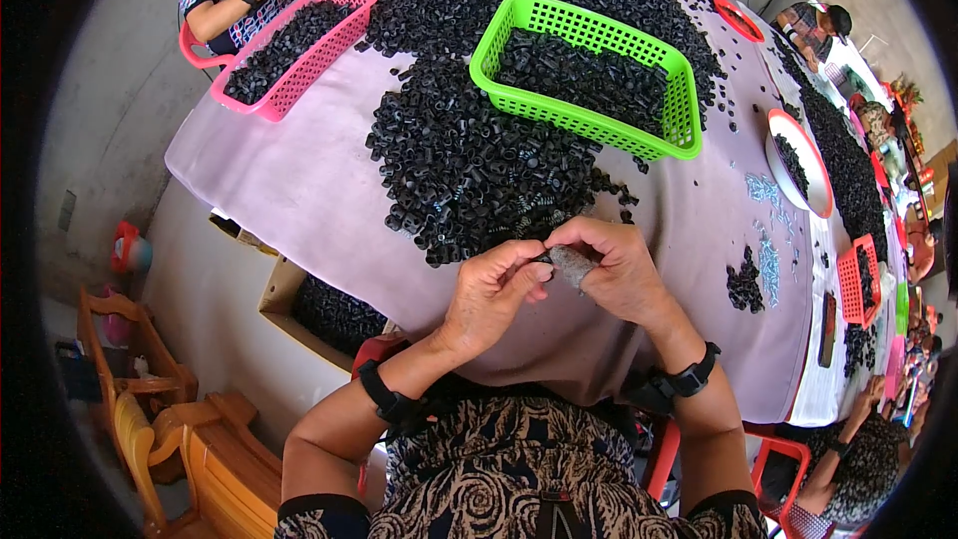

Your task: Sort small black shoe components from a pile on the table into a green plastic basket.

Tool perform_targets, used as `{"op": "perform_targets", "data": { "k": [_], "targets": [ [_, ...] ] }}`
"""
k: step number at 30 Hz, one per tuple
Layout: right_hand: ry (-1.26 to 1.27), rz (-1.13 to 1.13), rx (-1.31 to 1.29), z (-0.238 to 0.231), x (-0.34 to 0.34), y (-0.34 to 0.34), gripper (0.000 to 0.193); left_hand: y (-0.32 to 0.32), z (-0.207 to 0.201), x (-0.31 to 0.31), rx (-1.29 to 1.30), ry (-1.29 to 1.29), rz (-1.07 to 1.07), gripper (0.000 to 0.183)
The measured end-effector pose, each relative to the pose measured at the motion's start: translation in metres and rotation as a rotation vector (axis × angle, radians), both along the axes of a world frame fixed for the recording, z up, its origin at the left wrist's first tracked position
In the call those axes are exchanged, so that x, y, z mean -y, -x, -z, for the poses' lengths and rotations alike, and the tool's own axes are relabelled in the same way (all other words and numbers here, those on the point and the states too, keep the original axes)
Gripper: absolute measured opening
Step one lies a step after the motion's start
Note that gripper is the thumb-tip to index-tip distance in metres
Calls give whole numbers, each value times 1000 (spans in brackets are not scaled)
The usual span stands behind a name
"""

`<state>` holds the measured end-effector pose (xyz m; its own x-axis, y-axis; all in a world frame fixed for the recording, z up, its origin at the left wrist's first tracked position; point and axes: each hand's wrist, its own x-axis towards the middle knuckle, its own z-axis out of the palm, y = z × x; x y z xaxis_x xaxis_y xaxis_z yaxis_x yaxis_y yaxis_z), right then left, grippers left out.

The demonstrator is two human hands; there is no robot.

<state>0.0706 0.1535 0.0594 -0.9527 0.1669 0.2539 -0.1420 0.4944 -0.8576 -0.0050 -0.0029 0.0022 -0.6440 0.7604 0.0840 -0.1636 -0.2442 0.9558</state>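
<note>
My left hand point(497, 291) is closed in a pinch on a small black plastic part point(544, 259) at the table's near edge. My right hand point(617, 268) meets it from the other side, its fingertips closed at the same part. Grey, fuzzy-looking material point(572, 266) shows at the right thumb; whether it is a finger cover or a loose piece of cloth I cannot tell. The fingers hide most of the part. Just beyond both hands lies a heap of black plastic parts point(459, 155), with a few shiny metal springs or screws among them.
A green basket point(589, 130) and a pink basket point(321, 65) hold more black parts. A white bowl point(813, 165), small silvery pieces point(766, 265) and an orange-red basket point(858, 284) are at right. Co-workers sit around. An open carton point(284, 289) stands below left, near wooden chairs point(215, 449).
</note>
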Motion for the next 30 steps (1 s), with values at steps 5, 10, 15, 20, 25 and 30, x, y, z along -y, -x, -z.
{"op": "perform_targets", "data": {
  "k": [5,10,15,20,25,30],
  "targets": [
    [-13,-26,5,4,-4,0,13,0,-4,0,-175,15,-54,17],
    [-118,-47,-10,5,-3,1,13,4,-15,5,-736,226,-106,17],
    [-140,-62,-19,13,-2,2,13,-3,-9,4,-596,205,-140,13],
    [-55,-42,50,11,-2,1,13,-2,-9,1,-377,168,-99,14],
    [-140,-57,50,11,-4,1,14,-3,-11,2,-399,229,-99,13],
    [-79,-55,31,14,-3,3,16,-4,-6,-1,-252,203,-85,12]
  ]
}}
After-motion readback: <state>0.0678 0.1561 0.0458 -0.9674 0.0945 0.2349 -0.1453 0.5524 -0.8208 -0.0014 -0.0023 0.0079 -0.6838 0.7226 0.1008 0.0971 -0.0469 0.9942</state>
